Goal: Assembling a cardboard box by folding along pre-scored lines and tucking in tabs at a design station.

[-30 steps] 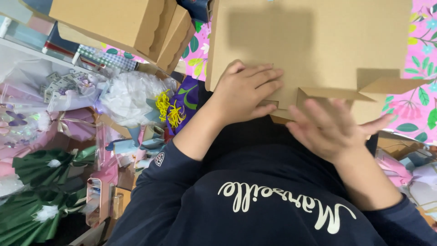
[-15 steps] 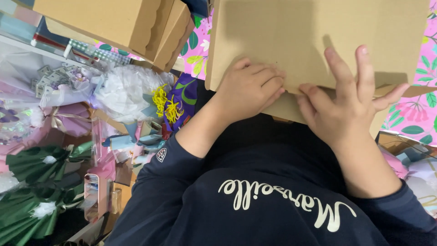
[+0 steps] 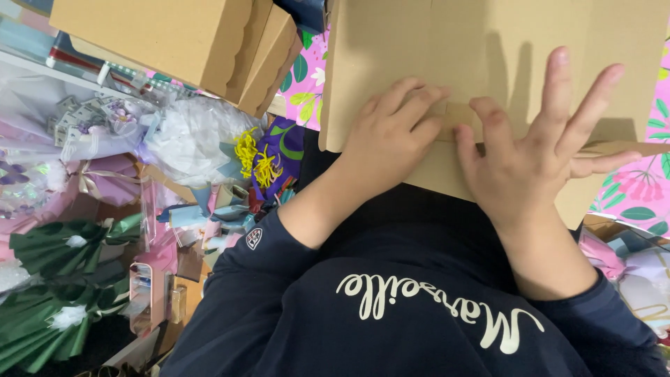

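Cardboard box [image 3: 488, 42], left hand [image 3: 391, 139] curled, right hand [image 3: 537, 153] splayed

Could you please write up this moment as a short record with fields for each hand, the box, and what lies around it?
left hand: fingers curled, pressing on the cardboard box
right hand: fingers spread, flat on the same box, thumb by a flap
box: brown, plain, held over the lap
stacked boxes: upper left, same brown card
surface: pink flowered cloth
left side: green paper fans, white wrap, yellow ribbon
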